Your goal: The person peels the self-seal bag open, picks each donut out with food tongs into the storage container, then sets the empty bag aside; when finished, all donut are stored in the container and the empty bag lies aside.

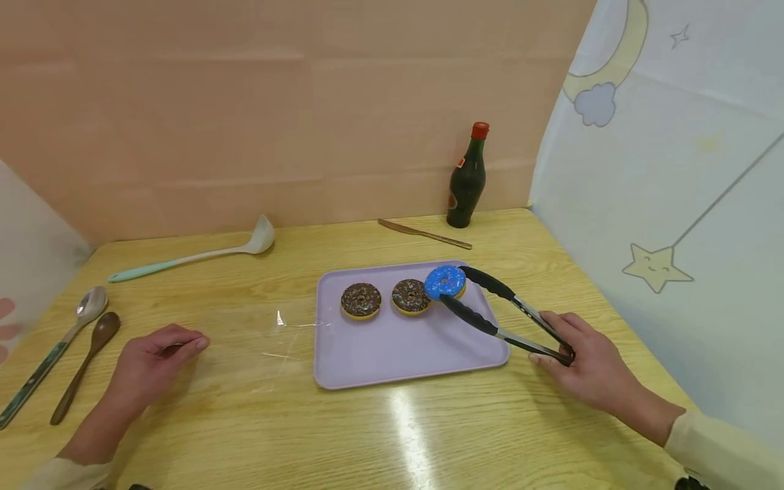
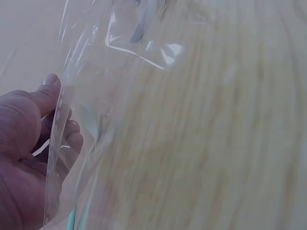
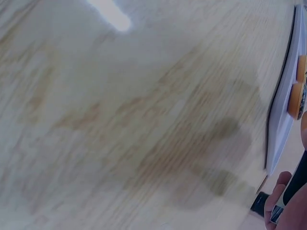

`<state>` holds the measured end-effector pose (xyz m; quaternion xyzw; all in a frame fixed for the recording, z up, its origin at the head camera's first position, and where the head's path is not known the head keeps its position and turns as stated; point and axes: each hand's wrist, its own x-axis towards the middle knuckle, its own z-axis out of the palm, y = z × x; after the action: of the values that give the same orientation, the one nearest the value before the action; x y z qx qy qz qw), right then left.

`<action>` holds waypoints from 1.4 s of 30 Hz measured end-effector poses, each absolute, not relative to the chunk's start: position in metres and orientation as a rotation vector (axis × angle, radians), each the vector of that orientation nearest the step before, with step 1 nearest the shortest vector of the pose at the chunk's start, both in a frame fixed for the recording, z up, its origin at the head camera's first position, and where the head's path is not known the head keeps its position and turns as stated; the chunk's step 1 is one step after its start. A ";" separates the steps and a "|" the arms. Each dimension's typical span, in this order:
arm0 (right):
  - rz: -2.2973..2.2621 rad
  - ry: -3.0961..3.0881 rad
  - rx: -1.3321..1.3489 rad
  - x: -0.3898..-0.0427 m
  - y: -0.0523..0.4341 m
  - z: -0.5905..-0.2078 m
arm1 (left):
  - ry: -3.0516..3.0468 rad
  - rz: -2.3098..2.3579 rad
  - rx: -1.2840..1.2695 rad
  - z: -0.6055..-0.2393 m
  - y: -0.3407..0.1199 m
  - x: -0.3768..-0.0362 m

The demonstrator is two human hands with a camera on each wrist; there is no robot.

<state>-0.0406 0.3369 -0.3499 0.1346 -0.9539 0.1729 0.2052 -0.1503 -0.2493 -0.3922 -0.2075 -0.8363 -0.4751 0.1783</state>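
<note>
My right hand (image 1: 588,361) grips black-and-steel tongs (image 1: 470,316) near their hinged end. Between the tong tips is a blue-iced donut (image 1: 452,275) with sprinkles, at the right part of a lilac tray (image 1: 404,357); whether it touches the tray I cannot tell. To its left two chocolate donuts, one left (image 1: 361,311) and one nearer the blue one (image 1: 407,305), lie on the tray. My left hand (image 1: 153,361) pinches the edge of a clear plastic bag (image 2: 115,76), which spreads toward the tray. In the right wrist view, the right hand (image 3: 292,206) shows only partly.
At the left lie a ladle (image 1: 260,237), a metal spoon (image 1: 92,304) and a wooden spoon (image 1: 104,330). Behind the tray are a table knife (image 1: 422,233) and a dark bottle (image 1: 467,180) with a red cap. Cloth walls border the wooden table (image 1: 275,442).
</note>
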 end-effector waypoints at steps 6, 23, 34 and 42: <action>0.436 -2.692 0.311 -0.040 0.348 -0.359 | -2.389 -1.343 -0.596 -0.392 -0.251 -0.150; 0.422 -2.740 0.277 -0.041 0.359 -0.368 | -2.381 -1.280 -0.576 -0.393 -0.253 -0.152; 0.388 -2.749 0.318 -0.040 0.363 -0.369 | -2.377 -1.284 -0.584 -0.394 -0.256 -0.151; 0.406 -2.747 0.300 -0.042 0.362 -0.373 | -2.328 -1.242 -0.617 -0.395 -0.257 -0.154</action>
<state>-0.0420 0.3623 -0.3727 0.1056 -0.9687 0.1433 0.1732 -0.1536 -0.2573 -0.3947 -0.2223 -0.8392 -0.4478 0.2142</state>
